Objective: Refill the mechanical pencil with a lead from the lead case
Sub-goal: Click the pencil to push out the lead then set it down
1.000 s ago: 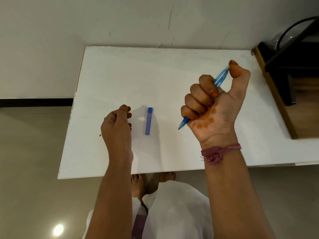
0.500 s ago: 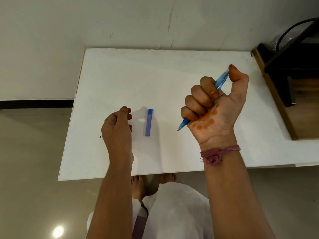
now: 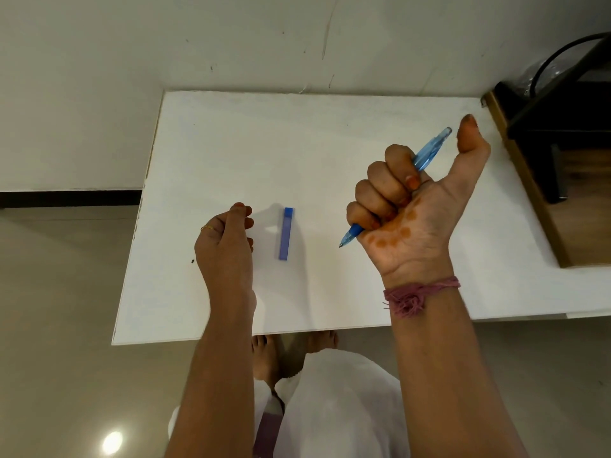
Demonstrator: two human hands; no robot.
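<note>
A translucent blue mechanical pencil [image 3: 429, 150] is gripped in the fist of my right hand [image 3: 410, 206], raised above the white table [image 3: 264, 143]. Its tip points down-left below the fist and its cap end sticks out up-right. My thumb is lifted clear of the cap end. A slim blue lead case [image 3: 286, 233] lies flat on the table between my hands, lengthwise toward me. My left hand [image 3: 224, 246] rests just left of the case, fingers curled loosely, not touching it; whether it pinches anything is hidden.
A small dark speck [image 3: 192, 261] lies on the table left of my left hand. A wooden-edged shelf with a black stand [image 3: 542, 153] adjoins the table's right side. A wall runs behind; my feet show under the front edge.
My right thumb has lifted off the pencil's cap end, which it covered before. The left hand and the lead case have stayed put.
</note>
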